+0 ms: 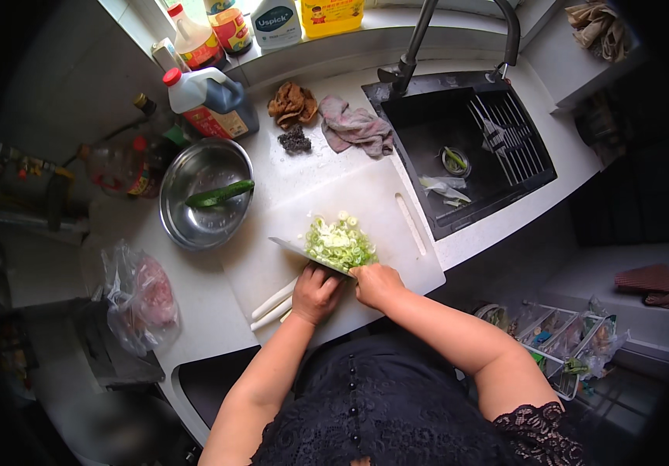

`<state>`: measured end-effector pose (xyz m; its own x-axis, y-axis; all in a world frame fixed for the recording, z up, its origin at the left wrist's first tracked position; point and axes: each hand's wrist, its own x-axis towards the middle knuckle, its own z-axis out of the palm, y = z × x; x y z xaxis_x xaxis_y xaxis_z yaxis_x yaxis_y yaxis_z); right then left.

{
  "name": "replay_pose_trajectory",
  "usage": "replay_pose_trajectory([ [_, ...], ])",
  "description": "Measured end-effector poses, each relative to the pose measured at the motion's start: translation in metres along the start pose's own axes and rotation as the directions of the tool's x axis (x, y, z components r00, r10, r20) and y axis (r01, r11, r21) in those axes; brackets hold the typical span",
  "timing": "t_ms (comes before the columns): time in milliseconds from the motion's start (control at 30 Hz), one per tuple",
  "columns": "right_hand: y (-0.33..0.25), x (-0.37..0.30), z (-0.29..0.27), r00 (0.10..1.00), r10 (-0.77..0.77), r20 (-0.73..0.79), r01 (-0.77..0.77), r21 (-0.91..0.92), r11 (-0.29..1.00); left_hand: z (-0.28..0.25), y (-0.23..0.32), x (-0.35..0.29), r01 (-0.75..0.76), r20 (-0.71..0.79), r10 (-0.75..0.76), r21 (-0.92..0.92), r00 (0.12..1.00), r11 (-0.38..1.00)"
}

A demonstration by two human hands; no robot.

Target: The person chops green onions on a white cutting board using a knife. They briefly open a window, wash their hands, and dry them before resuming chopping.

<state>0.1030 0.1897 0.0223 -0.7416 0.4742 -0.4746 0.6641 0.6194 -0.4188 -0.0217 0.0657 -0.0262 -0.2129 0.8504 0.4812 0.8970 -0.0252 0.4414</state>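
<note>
My right hand (377, 285) is closed around the handle of a kitchen knife (294, 249), whose broad blade points to the left. Against the near side of the blade, my left hand (317, 297) presses down on white scallion stalks (272, 304) with its fingers curled; their cut ends are hidden by the hand and blade. Beyond the knife lies a heap of chopped scallion (342, 242), white and pale green. All of this rests on a white cutting board (408, 268) with a slot at its right side.
A steel bowl (175, 221) holding a cucumber (222, 193) stands left of the board. Behind are a rag (354, 124), a scouring pad (294, 140) and a large sauce jug (214, 105). The black sink (420, 136) is at the right, a plastic bag (144, 299) at the left.
</note>
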Motion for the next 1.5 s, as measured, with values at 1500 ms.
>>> replay_pose_trajectory([
  [1500,0.013,-0.041,-0.054,0.979,0.038,0.198,-0.032,-0.034,0.999,0.009,-0.005,-0.004,-0.008,-0.038,0.008,0.005,0.999,1.000],
])
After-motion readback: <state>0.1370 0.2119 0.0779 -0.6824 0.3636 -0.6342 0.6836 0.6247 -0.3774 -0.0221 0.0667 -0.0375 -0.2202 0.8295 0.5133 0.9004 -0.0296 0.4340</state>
